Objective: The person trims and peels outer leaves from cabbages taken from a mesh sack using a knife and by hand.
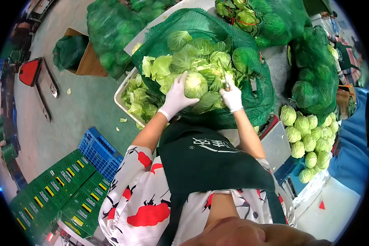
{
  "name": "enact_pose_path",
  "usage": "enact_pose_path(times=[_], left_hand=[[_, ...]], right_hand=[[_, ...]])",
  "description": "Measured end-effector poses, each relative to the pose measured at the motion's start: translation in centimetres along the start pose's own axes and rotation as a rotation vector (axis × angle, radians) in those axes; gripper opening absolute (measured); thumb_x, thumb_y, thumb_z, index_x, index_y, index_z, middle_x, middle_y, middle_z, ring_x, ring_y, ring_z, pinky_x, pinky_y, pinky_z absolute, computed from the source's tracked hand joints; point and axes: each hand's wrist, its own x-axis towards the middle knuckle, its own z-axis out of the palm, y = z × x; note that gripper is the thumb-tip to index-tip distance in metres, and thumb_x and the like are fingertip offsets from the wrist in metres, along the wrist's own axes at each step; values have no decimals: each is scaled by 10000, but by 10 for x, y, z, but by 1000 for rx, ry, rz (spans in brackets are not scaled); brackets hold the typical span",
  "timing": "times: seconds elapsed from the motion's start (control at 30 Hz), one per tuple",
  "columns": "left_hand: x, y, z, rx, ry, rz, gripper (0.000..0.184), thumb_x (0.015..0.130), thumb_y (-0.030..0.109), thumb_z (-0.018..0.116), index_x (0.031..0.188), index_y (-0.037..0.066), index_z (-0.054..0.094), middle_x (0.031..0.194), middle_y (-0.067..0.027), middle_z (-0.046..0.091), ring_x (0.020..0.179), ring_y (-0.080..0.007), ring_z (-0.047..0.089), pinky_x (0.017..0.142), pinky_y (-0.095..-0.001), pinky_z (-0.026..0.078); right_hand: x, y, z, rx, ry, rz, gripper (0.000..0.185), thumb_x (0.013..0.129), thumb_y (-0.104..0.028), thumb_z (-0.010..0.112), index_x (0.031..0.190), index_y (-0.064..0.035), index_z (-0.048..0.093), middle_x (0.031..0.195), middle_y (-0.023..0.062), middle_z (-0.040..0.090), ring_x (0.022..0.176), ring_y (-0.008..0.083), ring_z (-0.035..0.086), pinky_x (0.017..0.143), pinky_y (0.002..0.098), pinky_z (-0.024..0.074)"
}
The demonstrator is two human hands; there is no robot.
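Observation:
My left hand point(178, 97), in a white glove, is closed around the side of a pale green cabbage point(196, 85). To its right, my right hand point(232, 97), also gloved, grips what looks like a small knife point(227, 85), mostly hidden by the fingers. Loose outer leaves point(184, 57) lie beyond and around the held cabbage. Beneath them spreads an opened green mesh bag point(254, 108), with another cabbage point(242, 59) showing at its right side.
A white tub point(119, 96) with leaves stands at the left. Full mesh sacks point(110, 37) sit behind, more point(315, 78) at the right. Trimmed cabbages point(309, 135) are piled at right. Green crates point(65, 180) and a blue crate point(98, 149) stand lower left, a red pallet jack point(30, 73) farther back.

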Motion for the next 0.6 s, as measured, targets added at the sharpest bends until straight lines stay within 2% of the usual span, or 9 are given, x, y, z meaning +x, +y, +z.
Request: enact_pose_path(times=[0.07,0.17,0.2,0.27,0.3,0.33,0.4,0.43,0.6], left_hand=[[12,-9,-3,-75,-22,-34,1169,628,347,886,1552,52,233,1510,-272,359,1355,-424,438,1099,-447,421],[16,-20,-6,-48,-46,92,1172,618,324,894,1549,51,237,1485,-268,387,1364,-420,424,1117,-435,405],[15,-22,-4,74,-35,281,1186,624,301,894,1558,46,209,1499,-268,371,1377,-406,409,1129,-416,391],[11,-15,3,66,-31,279,1192,633,281,891,1558,25,184,1513,-272,356,1389,-397,395,1134,-403,384],[9,-12,6,61,-32,279,1196,637,271,889,1558,14,172,1519,-274,348,1395,-392,388,1136,-396,381],[8,-12,9,72,64,272,1181,659,245,878,1549,-24,151,1534,-283,326,1403,-392,380,1130,-387,389],[11,-14,6,81,-28,148,1165,666,240,875,1539,-45,158,1535,-287,322,1404,-396,376,1132,-386,386],[11,-15,4,86,-72,83,1157,670,237,873,1533,-55,161,1535,-290,320,1405,-398,374,1133,-386,384],[14,-25,9,84,-6,168,1109,648,226,886,1505,-38,236,1503,-283,369,1385,-395,405,1133,-396,384]], right_hand=[[3,2,-19,-290,97,-78,281,790,-152,684,1070,-167,680,712,102,639,628,226,636,617,349,513],[4,9,-31,-602,196,-251,339,880,-322,695,1170,-150,656,878,149,704,753,327,691,658,399,545],[-1,-7,-31,-608,223,-273,354,907,-358,663,1189,-144,647,905,156,705,773,336,693,665,409,548],[-21,-60,-31,-622,276,-302,400,961,-429,599,1227,-132,630,959,169,707,814,354,697,679,430,554],[-24,-70,-27,-521,258,-380,406,1015,-441,500,1254,-137,625,901,175,711,783,359,695,675,441,554],[-26,-78,-24,-535,145,-384,414,1021,-443,482,1271,-144,620,867,178,710,760,364,694,665,447,553],[-25,-82,-13,-553,-69,-392,449,1036,-459,424,1341,-172,585,751,189,694,680,382,682,635,459,550],[-23,-82,-6,-617,-135,-401,485,1036,-464,416,1384,-154,551,717,187,686,644,385,673,610,468,541],[-4,-75,18,-711,-215,-509,543,1038,-466,396,1442,-113,479,716,182,687,638,376,670,597,476,530]])
